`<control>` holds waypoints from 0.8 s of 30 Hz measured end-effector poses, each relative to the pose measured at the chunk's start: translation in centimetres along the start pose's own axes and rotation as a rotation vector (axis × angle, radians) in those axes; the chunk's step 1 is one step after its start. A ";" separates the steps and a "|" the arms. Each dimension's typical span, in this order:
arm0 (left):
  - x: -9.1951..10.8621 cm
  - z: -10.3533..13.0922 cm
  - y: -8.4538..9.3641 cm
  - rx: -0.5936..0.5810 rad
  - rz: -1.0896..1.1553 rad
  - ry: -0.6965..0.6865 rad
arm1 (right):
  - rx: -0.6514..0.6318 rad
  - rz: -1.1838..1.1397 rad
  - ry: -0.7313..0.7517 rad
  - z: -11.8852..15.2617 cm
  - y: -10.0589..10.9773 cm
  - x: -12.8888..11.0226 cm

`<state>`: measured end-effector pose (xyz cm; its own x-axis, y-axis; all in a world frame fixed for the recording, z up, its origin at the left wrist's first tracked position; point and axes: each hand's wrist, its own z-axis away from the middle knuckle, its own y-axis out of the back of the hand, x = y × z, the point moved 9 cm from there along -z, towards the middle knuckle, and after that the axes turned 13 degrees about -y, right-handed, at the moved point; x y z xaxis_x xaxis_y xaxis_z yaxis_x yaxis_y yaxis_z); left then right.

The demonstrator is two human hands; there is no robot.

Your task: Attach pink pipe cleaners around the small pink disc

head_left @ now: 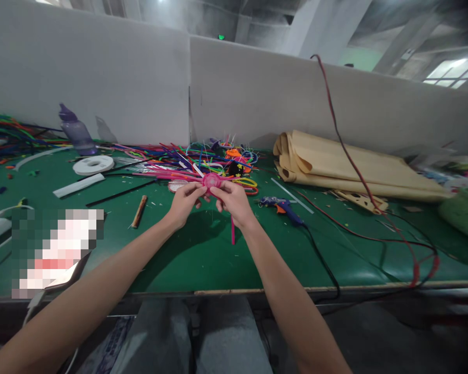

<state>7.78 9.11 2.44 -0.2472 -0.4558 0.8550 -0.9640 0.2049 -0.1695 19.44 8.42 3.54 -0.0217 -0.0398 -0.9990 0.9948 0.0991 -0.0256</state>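
Observation:
Between both hands, above the green tabletop, is a round pink coil [211,181] that looks wound from pipe cleaner. My left hand [187,201] pinches its left lower edge with closed fingers. On the opposite edge, my right hand [232,200] grips it between thumb and fingers. A straight pink pipe cleaner end [233,231] hangs down beside the right hand. Behind the coil lies a heap of colourful pipe cleaners [167,158]. The fingertips under the coil are partly hidden.
A blue hot glue gun [283,205] lies right of my hands, its cord trailing to the table edge. Further right are rolled brown paper [347,163] and a red-black cable [337,124]. Leftward are a white spool [93,165], a purple bottle [76,130] and a blurred-out phone [64,254].

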 end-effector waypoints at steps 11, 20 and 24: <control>0.2 -0.4 2.2 0.205 -0.002 -0.020 | 0.317 0.215 0.176 0.6 2.3 -1.4; -0.9 -0.3 3.7 0.373 0.124 0.057 | 0.268 0.406 0.248 0.6 1.3 -1.7; -1.5 -0.8 5.4 0.463 0.237 0.014 | 0.216 0.396 0.179 0.3 1.1 -1.1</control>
<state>3.02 11.62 0.67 -0.4655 -0.4307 0.7732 -0.8251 -0.1048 -0.5552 20.56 8.23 4.62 0.3645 0.1333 -0.9216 0.9277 -0.1374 0.3470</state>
